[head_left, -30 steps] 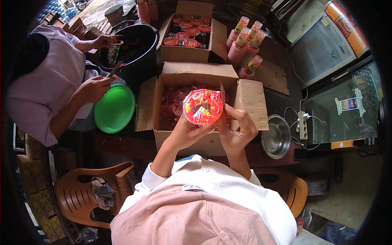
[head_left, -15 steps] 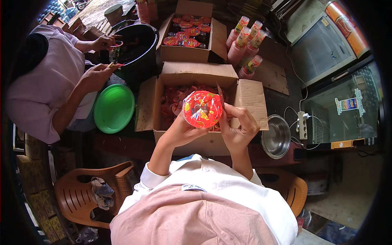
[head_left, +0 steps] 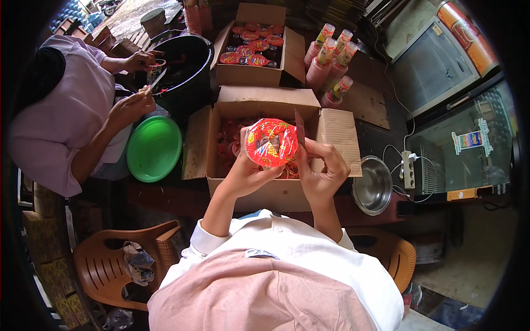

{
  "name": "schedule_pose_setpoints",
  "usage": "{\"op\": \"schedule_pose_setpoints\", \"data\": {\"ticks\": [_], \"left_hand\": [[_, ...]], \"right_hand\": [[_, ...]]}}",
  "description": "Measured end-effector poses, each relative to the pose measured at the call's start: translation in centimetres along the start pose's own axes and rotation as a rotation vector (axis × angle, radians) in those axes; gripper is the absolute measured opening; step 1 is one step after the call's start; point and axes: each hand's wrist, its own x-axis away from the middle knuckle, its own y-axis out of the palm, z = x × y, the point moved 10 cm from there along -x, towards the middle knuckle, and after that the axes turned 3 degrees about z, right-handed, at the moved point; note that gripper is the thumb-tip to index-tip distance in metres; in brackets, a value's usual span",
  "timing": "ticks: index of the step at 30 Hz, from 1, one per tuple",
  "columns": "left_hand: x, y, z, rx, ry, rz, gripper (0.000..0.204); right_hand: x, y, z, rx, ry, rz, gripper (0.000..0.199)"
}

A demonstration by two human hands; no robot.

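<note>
A plastic cup with a printed red film lid (head_left: pixel 271 143) is gripped in my left hand (head_left: pixel 247 174), its lid facing up toward me. My right hand (head_left: pixel 324 169) is closed on a thin dark blade, a knife (head_left: pixel 300 128), which stands upright along the right rim of the cup. Its handle is hidden in my fingers. Both hands are above an open cardboard box (head_left: pixel 265 95) that holds many red film scraps (head_left: pixel 229 144).
Behind stands a second box (head_left: pixel 248 74) of red-lidded cups, beside stacked cups (head_left: pixel 318 73). A person (head_left: pixel 49 116) at the left handles a cup and a knife near a black bucket (head_left: pixel 190 88) and green basin (head_left: pixel 154 149). A steel bowl (head_left: pixel 372 185) lies right.
The cup in my left hand has turned a little and shifted slightly left and up. My right hand with the knife barely moved. The co-worker's hands shifted on their cup.
</note>
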Motion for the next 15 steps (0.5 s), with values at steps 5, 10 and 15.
{"op": "schedule_pose_setpoints", "data": {"ticks": [5,10,15], "left_hand": [[0.1,0.1,-0.9,-0.1,-0.074,-0.062,0.038],[0.0,0.1,-0.3,-0.081,-0.041,-0.054,0.036],[0.2,0.7,1.1,-0.48,0.164,-0.115,0.034]], "right_hand": [[0.5,-0.4,-0.5,0.052,-0.064,0.021,0.023],[0.9,-0.3,-0.7,0.061,-0.061,0.005,0.023],[0.8,-0.2,-0.8,0.111,-0.061,0.013,0.025]]}}
